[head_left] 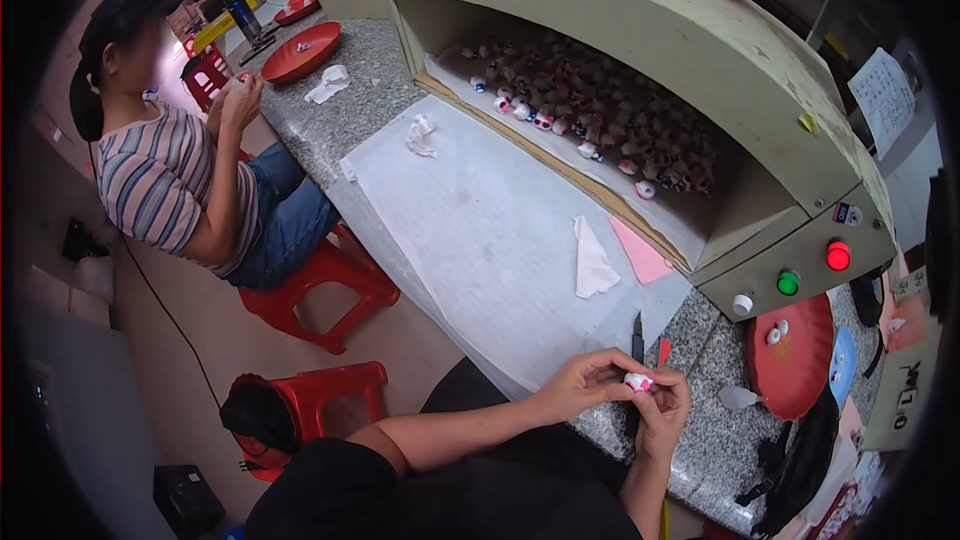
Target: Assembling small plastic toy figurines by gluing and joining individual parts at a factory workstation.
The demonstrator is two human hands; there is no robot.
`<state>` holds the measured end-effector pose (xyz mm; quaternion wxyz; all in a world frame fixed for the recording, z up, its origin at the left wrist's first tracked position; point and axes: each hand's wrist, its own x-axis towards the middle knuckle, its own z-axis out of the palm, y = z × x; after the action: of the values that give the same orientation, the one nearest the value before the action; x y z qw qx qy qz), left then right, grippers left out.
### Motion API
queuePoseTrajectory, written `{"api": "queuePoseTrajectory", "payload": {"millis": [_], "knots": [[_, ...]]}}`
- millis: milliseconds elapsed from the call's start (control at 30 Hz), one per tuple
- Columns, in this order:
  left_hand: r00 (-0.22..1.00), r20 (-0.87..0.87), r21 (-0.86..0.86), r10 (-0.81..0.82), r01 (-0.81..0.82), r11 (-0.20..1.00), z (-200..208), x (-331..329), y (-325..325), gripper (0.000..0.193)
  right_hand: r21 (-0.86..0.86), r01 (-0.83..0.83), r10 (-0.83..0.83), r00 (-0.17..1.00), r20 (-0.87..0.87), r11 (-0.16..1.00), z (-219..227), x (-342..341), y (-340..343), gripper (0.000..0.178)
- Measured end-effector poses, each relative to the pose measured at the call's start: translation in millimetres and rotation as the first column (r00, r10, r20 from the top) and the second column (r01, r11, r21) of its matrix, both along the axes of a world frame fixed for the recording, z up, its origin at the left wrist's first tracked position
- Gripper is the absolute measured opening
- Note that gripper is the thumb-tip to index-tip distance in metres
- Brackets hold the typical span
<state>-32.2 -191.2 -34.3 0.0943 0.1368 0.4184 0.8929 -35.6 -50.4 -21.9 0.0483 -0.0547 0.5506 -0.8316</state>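
Close to the bench's front edge, a small white round piece with pink and red marks (638, 381) sits between my fingertips. My left hand (588, 382) pinches it from the left with thumb and fingers. From the right, the fingers of my right hand (664, 412) are closed around its other side. What the piece depicts is too small to make out. Just beyond my hands lie a black pen-like tool (638, 335) and a small red strip (664, 350). Part of the tool passes behind my hands.
White paper (450, 230) covers the granite bench, with a folded white cloth (595, 260) and a pink cloth (640, 252). An oven-like box (640, 15) holds many small painted pieces (600, 100). A red dish (790, 365) stands right. A co-worker (180, 170) sits left, near red stools (325, 290).
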Motion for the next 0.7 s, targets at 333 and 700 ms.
{"api": "queuePoseTrajectory", "payload": {"millis": [333,700], "knots": [[1.000,0.013,-0.040,0.006,-0.005,0.999,-4.6,1.9,0.0,0.019,0.031,-0.076,0.079,0.992,-0.101,0.997,-1.4,0.1,7.6,0.026],[0.992,0.057,-0.219,0.115,-0.100,0.971,13.5,8.5,6.2,0.021,-0.080,0.003,0.001,0.999,0.050,0.997,2.8,2.9,1.0,0.023]]}}
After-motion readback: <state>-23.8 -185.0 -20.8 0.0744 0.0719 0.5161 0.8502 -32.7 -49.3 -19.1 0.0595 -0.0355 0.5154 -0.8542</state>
